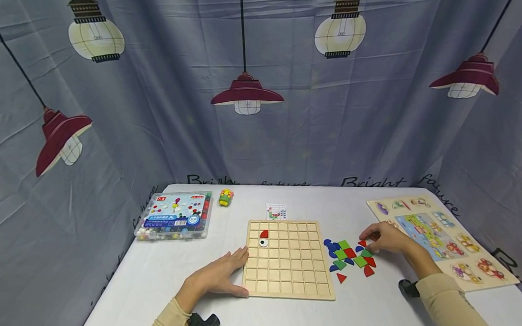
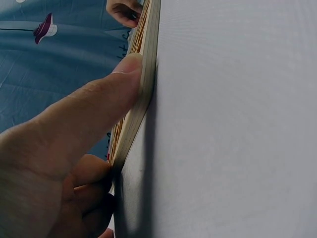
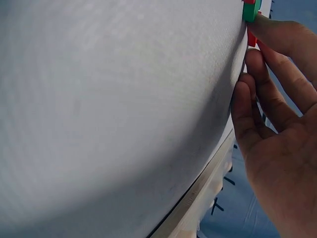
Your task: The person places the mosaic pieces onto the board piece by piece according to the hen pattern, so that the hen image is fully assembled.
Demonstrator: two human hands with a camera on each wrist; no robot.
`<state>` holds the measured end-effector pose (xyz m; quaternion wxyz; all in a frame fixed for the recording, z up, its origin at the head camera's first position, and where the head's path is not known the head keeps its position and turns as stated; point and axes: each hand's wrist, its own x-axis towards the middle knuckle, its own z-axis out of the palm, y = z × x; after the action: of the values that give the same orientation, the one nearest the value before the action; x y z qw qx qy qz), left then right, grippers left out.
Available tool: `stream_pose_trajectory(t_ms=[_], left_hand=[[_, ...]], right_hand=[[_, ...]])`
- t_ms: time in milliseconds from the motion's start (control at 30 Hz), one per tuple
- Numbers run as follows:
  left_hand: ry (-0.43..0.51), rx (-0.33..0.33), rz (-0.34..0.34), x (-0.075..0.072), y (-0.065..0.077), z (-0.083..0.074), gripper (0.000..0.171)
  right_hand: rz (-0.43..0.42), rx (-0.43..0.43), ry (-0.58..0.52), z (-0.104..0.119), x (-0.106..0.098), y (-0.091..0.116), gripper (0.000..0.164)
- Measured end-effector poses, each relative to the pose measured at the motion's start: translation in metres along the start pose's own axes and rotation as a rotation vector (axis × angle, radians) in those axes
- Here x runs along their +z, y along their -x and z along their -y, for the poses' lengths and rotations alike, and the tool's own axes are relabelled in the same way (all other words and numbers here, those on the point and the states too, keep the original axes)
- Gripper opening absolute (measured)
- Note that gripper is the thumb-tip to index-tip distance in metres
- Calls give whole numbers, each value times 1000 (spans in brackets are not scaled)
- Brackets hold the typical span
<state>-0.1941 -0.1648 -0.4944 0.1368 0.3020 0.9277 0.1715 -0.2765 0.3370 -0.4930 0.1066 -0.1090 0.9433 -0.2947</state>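
Observation:
A wooden grid board [image 1: 288,273] lies flat in front of me. On it are a red quarter-round piece [image 1: 264,233] and, just below, a white eye disc [image 1: 263,243]. My left hand [image 1: 219,274] rests at the board's left edge, its thumb [image 2: 106,94] pressed along the side in the left wrist view. To the right of the board, my right hand [image 1: 390,240] reaches into loose coloured shape pieces [image 1: 341,255]. Between its thumb and forefinger it pinches a small red piece [image 3: 252,37], partly hidden; a green piece [image 3: 250,12] sits beside the thumb.
A small pattern card [image 1: 276,211] lies behind the board. At the back left are a clear case of coloured beads [image 1: 175,215] and a little toy figure [image 1: 225,197]. A wooden picture puzzle [image 1: 443,241] lies at the right, beneath the right forearm's far side. Curtains surround the table.

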Motion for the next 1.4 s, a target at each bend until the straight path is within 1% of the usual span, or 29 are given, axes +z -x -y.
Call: stream_pose_trajectory(t_ms=[500,767,1000,1400], left_hand=[[-1,-8,7,0,-2,1,107],[1,-9,9,1,-2,1,108],[10,-7,11,2,-2,2,107],[24,-21,23,1,-1,2,107]], right_hand=[[14,11,5,-2,0,-1,24],[-6,12,13,0,-1,1,24],[-10,33,-1,2,1,1,25],[-17,42,-2,12,4,0,23]])
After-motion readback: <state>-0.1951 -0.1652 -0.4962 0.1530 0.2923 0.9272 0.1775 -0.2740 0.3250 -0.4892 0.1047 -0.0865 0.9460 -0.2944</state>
